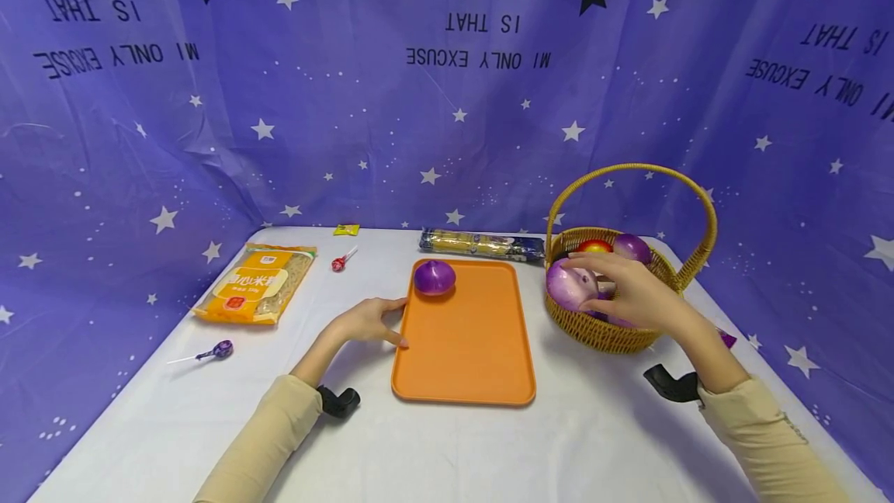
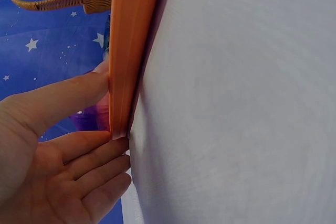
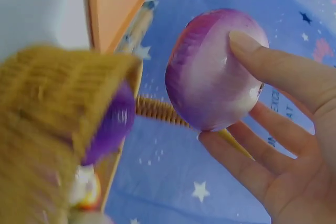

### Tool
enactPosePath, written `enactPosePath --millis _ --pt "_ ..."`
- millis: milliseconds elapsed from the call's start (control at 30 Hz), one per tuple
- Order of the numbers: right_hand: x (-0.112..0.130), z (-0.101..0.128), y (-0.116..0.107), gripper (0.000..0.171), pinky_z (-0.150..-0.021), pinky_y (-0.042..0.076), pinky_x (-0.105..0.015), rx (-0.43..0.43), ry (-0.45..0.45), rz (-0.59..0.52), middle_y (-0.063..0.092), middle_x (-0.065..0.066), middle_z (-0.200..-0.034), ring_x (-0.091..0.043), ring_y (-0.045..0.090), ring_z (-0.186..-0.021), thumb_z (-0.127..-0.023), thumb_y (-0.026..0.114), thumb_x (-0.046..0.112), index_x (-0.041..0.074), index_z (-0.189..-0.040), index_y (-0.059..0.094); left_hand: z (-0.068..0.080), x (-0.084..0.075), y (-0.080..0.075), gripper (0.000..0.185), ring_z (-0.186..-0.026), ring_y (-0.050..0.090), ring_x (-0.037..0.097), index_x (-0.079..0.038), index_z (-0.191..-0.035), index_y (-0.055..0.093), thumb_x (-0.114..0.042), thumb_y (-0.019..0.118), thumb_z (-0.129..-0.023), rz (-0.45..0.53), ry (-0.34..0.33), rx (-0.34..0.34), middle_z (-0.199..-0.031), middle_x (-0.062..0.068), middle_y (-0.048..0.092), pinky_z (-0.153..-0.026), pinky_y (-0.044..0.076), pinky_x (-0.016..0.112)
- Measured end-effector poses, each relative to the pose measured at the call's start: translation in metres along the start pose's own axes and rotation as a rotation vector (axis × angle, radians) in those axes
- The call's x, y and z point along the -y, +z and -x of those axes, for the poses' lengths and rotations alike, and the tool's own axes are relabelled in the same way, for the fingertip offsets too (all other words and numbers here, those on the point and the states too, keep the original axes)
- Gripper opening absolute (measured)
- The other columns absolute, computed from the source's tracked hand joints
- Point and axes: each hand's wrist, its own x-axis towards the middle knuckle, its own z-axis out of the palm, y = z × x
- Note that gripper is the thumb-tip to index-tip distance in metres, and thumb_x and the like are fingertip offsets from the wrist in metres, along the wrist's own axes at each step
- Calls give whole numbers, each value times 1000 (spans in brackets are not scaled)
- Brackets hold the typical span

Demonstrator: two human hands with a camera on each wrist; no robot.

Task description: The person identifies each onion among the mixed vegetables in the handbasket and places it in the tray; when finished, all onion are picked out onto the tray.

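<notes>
Two hands in view. Our right hand [image 1: 639,293] grips a purple onion [image 1: 569,286] between thumb and fingers, just above the wicker basket [image 1: 601,332] at the table's right; more produce lies inside it. Our left hand [image 1: 370,322] rests with fingers straight against the left rim of the orange tray [image 1: 464,355], holding nothing. A second purple onion [image 1: 434,277] sits in the tray's far left corner. Noodle packet [image 1: 254,283] lies at far left.

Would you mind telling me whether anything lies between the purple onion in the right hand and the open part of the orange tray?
Nothing visible does: the purple onion is above the woven wicker basket, and the orange plastic tray beside it is bare there.
</notes>
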Motion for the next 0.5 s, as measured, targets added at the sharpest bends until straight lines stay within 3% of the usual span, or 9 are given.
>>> enactPosePath --millis 167,500 --pt "9 -8 21 66 -98 45 -47 -8 20 -64 60 -1 -130 -24 53 -120 -73 86 16 12 -132 59 0 0 0 88 -132 41 37 -2 -143 45 -34 85 -72 1 -8 2 -141 19 48 -108 33 50" --pt "26 -41 64 63 -102 41 -50 -21 25 -179 57 -8 -134 -29 48 -127 -76 83 12 11 -133 58 1 -3 -1 88 -132 40 38 1 -142 45 -33 85 -72 -2 -3 2 -141 20 48 -108 32 51"
